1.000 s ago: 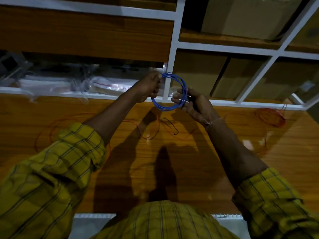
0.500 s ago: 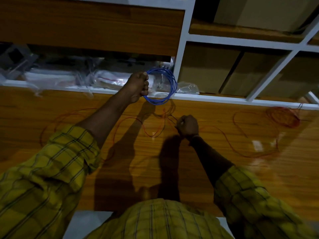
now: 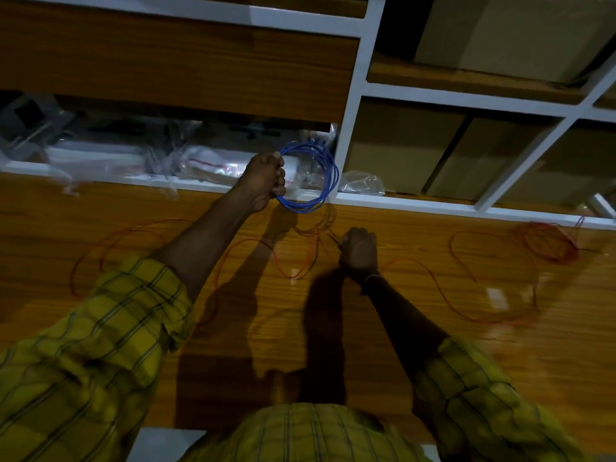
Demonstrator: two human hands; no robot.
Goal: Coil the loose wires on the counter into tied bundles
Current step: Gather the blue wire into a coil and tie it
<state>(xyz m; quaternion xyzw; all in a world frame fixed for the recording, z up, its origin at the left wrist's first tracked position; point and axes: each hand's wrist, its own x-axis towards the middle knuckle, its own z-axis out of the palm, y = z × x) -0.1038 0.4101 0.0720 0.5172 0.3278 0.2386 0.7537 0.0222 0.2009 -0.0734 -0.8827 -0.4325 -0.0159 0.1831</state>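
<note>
My left hand (image 3: 266, 181) grips a blue wire coil (image 3: 325, 181) by its left side and holds it up in front of the white shelf edge. My right hand (image 3: 359, 251) is down on the wooden counter (image 3: 416, 345), fingers curled and pinching a thin dark wire (image 3: 334, 237) at the counter's middle. Loose red wire (image 3: 266, 248) lies in wide loops across the counter on both sides of my hands. A bunched red wire coil (image 3: 546, 243) lies at the far right.
A white-framed shelf unit (image 3: 350, 95) rises behind the counter. Its low left compartment holds clear plastic bags (image 3: 213, 161); one more bag (image 3: 361, 183) sits right of the post. Cardboard boxes (image 3: 400, 145) fill the right compartments.
My right hand let go of the blue coil and dropped to the counter, where it now pinches a thin wire. My left hand kept the coil raised.
</note>
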